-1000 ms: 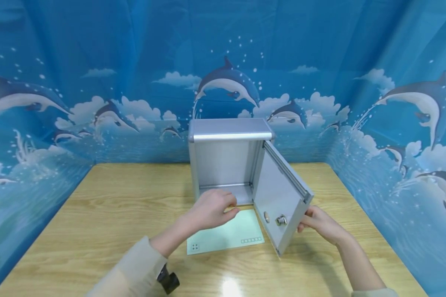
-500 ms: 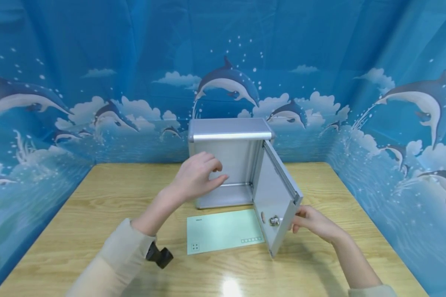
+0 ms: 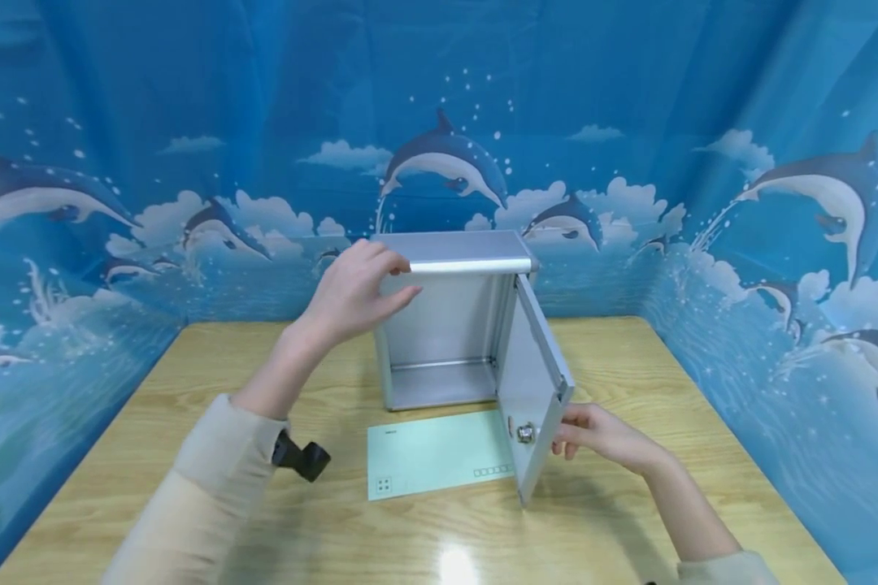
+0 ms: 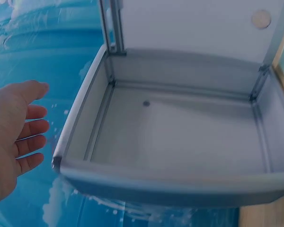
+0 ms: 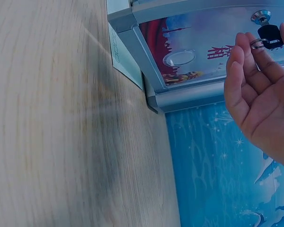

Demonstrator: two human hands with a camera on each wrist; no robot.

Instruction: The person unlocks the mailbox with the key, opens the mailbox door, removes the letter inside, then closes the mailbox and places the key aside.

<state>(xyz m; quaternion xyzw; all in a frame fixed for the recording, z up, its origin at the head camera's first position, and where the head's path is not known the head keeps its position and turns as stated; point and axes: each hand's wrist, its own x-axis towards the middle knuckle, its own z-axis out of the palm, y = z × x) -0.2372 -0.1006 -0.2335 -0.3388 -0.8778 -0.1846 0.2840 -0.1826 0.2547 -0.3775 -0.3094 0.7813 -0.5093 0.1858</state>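
A silver metal letter box [image 3: 457, 264] stands at the back of the table, its door [image 3: 534, 382] swung part way out on the right. My right hand [image 3: 603, 439] is at the door's outer face. In the right wrist view, its fingers and thumb lie either side of a black-headed key [image 5: 270, 35] in the door lock [image 5: 261, 18]. My left hand [image 3: 354, 292] hovers at the box's upper left corner, loosely curled and holding nothing; the left wrist view shows it apart from the box wall. A pale green envelope [image 3: 439, 455] lies flat before the box.
The wooden table [image 3: 263, 455] carries the box and the envelope. A blue curtain [image 3: 263, 122] printed with dolphins closes off the back and both sides. A black camera mount [image 3: 300, 455] sticks out from my left wrist.
My left hand has risen and moved left, from in front of the box opening to its upper left corner. The door has swung inward to the left, with my right hand following it.
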